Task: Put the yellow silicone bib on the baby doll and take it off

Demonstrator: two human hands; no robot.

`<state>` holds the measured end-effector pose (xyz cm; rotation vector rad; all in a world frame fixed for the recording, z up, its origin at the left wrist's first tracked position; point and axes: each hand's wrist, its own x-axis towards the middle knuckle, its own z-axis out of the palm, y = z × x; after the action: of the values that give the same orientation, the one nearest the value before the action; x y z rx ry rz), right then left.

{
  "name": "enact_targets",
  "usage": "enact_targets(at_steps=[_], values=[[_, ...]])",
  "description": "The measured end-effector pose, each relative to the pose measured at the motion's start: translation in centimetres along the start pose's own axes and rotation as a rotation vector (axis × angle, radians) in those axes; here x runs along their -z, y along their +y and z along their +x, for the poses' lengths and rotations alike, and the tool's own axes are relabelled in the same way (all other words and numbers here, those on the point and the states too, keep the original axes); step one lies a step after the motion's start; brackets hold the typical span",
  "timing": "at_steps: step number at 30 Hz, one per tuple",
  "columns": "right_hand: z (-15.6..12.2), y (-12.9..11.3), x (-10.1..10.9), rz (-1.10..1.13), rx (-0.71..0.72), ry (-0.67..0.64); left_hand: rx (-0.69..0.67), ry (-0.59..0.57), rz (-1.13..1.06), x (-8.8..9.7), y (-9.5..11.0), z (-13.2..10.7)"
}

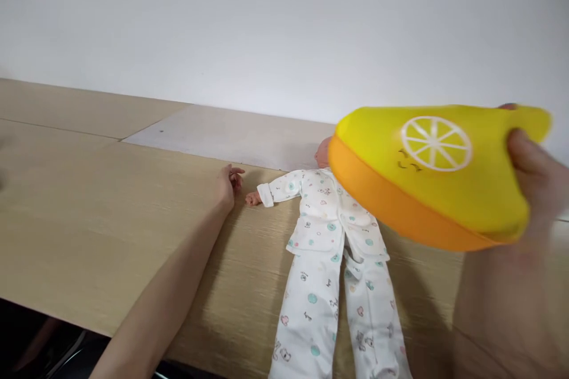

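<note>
The right hand [533, 180] pinches a yellow silicone bib [427, 172] with an orange rim, thumb on its front, fingers hidden behind it, holding it up over a baby doll [322, 219] in white printed pyjamas. The doll lies on the table [111, 231], its head mostly hidden by the bib, its feet cut off by the frame. The left hand [229, 185], loosely curled and empty, rests just beside the doll's small hand [253, 198].

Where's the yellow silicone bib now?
In the head view, the yellow silicone bib is at right, held up in the right hand, above the baby doll in white pajamas.
</note>
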<state>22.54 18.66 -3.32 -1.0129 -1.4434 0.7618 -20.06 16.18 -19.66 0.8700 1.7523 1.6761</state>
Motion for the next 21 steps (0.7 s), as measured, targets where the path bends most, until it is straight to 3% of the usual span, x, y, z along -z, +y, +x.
enact_targets(at_steps=[3, 7, 10, 13, 17, 21], values=[[0.4, 1.1, -4.8, 0.38, -0.134, -0.201, -0.021, -0.034, -0.011, -0.3, -0.5, -0.2], [1.2, 4.8, -8.5, 0.476, -0.383, -0.361, -0.062, -0.039, -0.002, -0.6, -0.9, -0.6], [1.6, 6.2, -8.7, 0.439, -0.395, -0.391, -0.096, -0.038, 0.073, -1.1, 0.0, -1.0], [1.4, 5.9, -8.5, 0.354, -0.323, -0.409, -0.159, -0.064, 0.138, -2.8, 2.3, -1.5], [1.2, 5.1, -8.5, 0.385, -0.285, -0.411, -0.111, -0.323, 0.119, -7.3, 6.3, -1.8], [1.7, 6.0, -8.4, 0.427, -0.295, -0.455, 0.121, -0.593, 0.057, -12.0, 8.7, -1.5]])
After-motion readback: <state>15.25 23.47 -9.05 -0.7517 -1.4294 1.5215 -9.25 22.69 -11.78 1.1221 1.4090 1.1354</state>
